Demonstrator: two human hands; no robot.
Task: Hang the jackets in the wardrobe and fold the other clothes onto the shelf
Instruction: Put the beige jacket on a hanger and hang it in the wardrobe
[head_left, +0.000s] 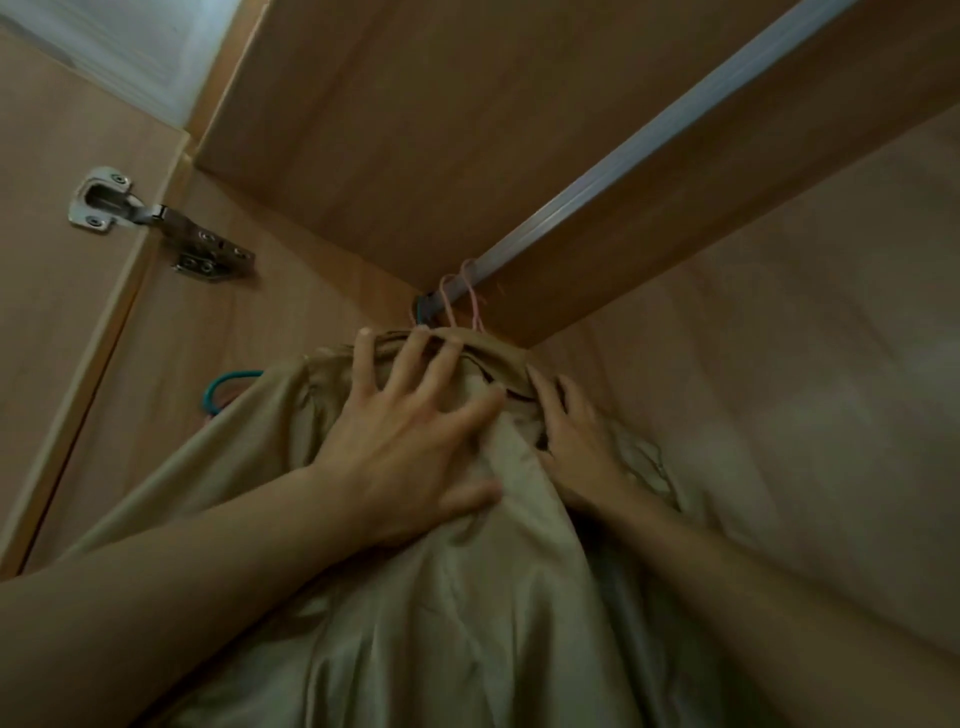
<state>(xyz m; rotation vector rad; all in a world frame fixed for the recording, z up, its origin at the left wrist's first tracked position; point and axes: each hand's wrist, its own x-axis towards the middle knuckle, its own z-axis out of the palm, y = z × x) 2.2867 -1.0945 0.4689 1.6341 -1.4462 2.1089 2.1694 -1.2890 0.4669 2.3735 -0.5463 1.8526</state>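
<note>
A beige jacket (457, 597) hangs inside the wardrobe from pink hanger hooks (470, 296) looped over the metal rail (649, 156). My left hand (410, 441) lies on the jacket's upper part just below the collar, fingers spread and straight, fingertips at the collar edge. My right hand (576, 447) rests flat on the jacket's right shoulder, fingers pointing up toward the collar. The hanger bodies are hidden under the cloth.
A teal hanger (228, 387) peeks out left of the jacket. The wardrobe's wooden top panel (415, 130) sits close overhead, the back wall (805, 389) at right. A metal door hinge (156, 223) is on the left side panel.
</note>
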